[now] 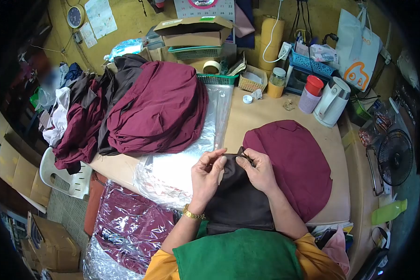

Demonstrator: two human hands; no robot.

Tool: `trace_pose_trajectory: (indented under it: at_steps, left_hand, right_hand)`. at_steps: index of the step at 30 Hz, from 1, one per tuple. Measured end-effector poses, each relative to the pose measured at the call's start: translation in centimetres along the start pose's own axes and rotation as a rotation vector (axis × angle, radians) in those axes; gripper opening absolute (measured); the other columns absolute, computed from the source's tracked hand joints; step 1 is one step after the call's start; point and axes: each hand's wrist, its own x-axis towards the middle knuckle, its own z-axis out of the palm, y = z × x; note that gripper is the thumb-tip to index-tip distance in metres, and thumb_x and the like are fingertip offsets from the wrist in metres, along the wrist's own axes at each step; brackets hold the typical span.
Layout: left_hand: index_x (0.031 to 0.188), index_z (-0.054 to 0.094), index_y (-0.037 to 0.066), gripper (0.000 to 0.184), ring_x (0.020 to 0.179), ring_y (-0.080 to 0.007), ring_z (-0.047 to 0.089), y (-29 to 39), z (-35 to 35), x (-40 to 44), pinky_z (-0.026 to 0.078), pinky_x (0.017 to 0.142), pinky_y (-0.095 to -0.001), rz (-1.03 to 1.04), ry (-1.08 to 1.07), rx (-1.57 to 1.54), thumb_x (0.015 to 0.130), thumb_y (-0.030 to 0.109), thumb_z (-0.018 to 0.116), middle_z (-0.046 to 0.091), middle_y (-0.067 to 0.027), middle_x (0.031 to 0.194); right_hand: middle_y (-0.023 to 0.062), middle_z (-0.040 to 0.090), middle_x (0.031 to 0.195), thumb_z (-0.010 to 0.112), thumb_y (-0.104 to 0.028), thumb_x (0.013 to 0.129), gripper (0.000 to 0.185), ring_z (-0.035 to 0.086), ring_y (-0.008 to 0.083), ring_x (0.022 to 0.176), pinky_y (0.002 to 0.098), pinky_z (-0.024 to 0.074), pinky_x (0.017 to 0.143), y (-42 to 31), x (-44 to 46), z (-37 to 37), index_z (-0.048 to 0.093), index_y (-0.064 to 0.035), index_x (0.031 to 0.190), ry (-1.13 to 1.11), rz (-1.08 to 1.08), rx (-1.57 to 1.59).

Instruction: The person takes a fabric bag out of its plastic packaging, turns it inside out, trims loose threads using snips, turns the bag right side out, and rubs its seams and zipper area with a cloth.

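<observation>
A dark brown cloth piece (240, 198) hangs from both hands over the table's front edge, above the green apron. At its upper left edge, my left hand (207, 175) pinches the cloth between thumb and fingers; a gold watch is on that wrist. My right hand (256, 171) grips the upper right corner, where a small dark loop or strip sticks out by the fingertips. Just right of it, a round maroon fabric piece (291, 163) lies flat on the brown table surface (247, 114).
Maroon garments (158, 107) are piled at the back left, beside clear plastic sheeting (165, 175). Plastic-wrapped maroon fabric (130, 224) lies lower left. A jar (276, 84), a red-lidded container (311, 95) and a white kettle (332, 101) stand at the back right.
</observation>
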Motion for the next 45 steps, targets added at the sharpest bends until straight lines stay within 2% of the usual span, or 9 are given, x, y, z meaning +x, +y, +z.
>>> trace_pose_trajectory:
  at_steps: [2,10,16,20,21,26,29,42,45]
  left_hand:
    - [0.098,0.073,0.0,0.016,0.066,-0.0027,0.051,0.7,0.3,0.4,0.042,0.062,-0.0182,-0.043,0.082,-0.051,0.093,0.015,0.069,0.061,0.0027,0.077]
    - [0.096,0.071,0.0,0.013,0.066,-0.0033,0.053,2.0,-0.6,-0.3,0.044,0.062,-0.0188,-0.056,-0.006,-0.094,0.093,0.013,0.069,0.065,0.0012,0.078]
    - [0.105,0.069,0.002,0.015,0.061,-0.0014,0.046,2.5,-2.8,0.3,0.036,0.057,-0.0179,0.076,0.279,-0.158,0.096,0.012,0.063,0.058,0.0042,0.07]
    - [0.128,0.063,0.002,0.045,0.062,-0.0022,0.048,3.1,-2.8,0.0,0.04,0.057,-0.0149,0.028,-0.072,0.19,0.088,0.02,0.074,0.055,-0.0039,0.111]
    - [0.12,0.067,0.001,0.036,0.06,-0.0032,0.051,4.2,-1.3,-0.4,0.042,0.055,-0.0159,-0.052,-0.046,0.063,0.09,0.018,0.073,0.061,-0.0043,0.1]
    - [0.103,0.067,-0.001,0.019,0.067,-0.0092,0.067,2.1,-1.2,-0.2,0.053,0.063,-0.0181,-0.331,-0.073,-0.401,0.097,0.017,0.064,0.07,-0.007,0.08]
    - [0.098,0.064,-0.001,0.019,0.077,-0.0125,0.071,2.0,-0.6,-0.3,0.056,0.067,-0.0194,-0.352,-0.038,-0.507,0.098,0.018,0.062,0.072,-0.0118,0.089]
    - [0.091,0.062,0.001,0.021,0.076,-0.0119,0.067,2.5,-0.2,-0.3,0.051,0.065,-0.0197,-0.278,-0.04,-0.516,0.098,0.02,0.061,0.069,-0.0088,0.088]
    - [0.091,0.062,0.001,0.018,0.083,-0.0129,0.067,2.3,-0.5,-0.5,0.057,0.08,-0.0275,-0.296,-0.084,-0.481,0.098,0.018,0.062,0.068,-0.0075,0.093]
  right_hand:
    - [-0.0068,0.045,0.068,0.065,-0.017,0.095,0.027,0.038,0.0034,0.066,0.0235,0.0327,0.058,0.0,-0.1,-0.1,0.054,-0.0028,0.075,-0.028,0.005,-0.026]
    - [0.0057,0.058,0.068,0.073,-0.007,0.085,0.013,0.049,0.01,0.061,0.0277,0.041,0.058,-2.2,0.0,1.3,0.064,0.0016,0.084,0.055,-0.181,-0.136]
    - [0.0037,0.059,0.07,0.073,-0.008,0.087,0.014,0.049,0.0062,0.062,0.0258,0.0402,0.056,-1.9,-0.1,0.8,0.064,0.0023,0.083,0.105,-0.128,-0.04]
    - [0.0027,0.059,0.071,0.072,-0.009,0.088,0.015,0.049,0.0051,0.064,0.0257,0.0403,0.056,-2.1,-0.4,1.3,0.064,0.0028,0.083,0.108,-0.144,-0.023]
    - [0.0028,0.058,0.071,0.072,-0.009,0.088,0.015,0.049,0.0051,0.064,0.0256,0.0407,0.057,-2.2,-0.4,1.5,0.064,0.0026,0.084,0.105,-0.142,-0.02]
    - [0.0039,0.058,0.072,0.073,-0.009,0.087,0.014,0.052,0.0077,0.065,0.0252,0.0418,0.058,-1.9,-0.5,1.3,0.065,0.0024,0.085,0.122,-0.158,-0.032]
    - [0.0051,0.058,0.077,0.076,-0.013,0.085,0.018,0.054,0.0119,0.068,0.0268,0.0434,0.058,-2.4,-0.5,1.2,0.065,0.001,0.089,0.098,-0.244,-0.118]
    - [0.0004,0.059,0.082,0.079,-0.009,0.069,0.025,0.057,0.0173,0.064,0.0333,0.0351,0.056,-5.7,-1.6,1.4,0.07,-0.0099,0.092,0.31,-0.65,-0.839]
    - [0.0002,0.058,0.08,0.079,-0.008,0.068,0.025,0.057,0.0176,0.064,0.0337,0.0341,0.056,-5.7,-1.5,1.2,0.071,-0.0101,0.092,0.308,-0.668,-0.863]
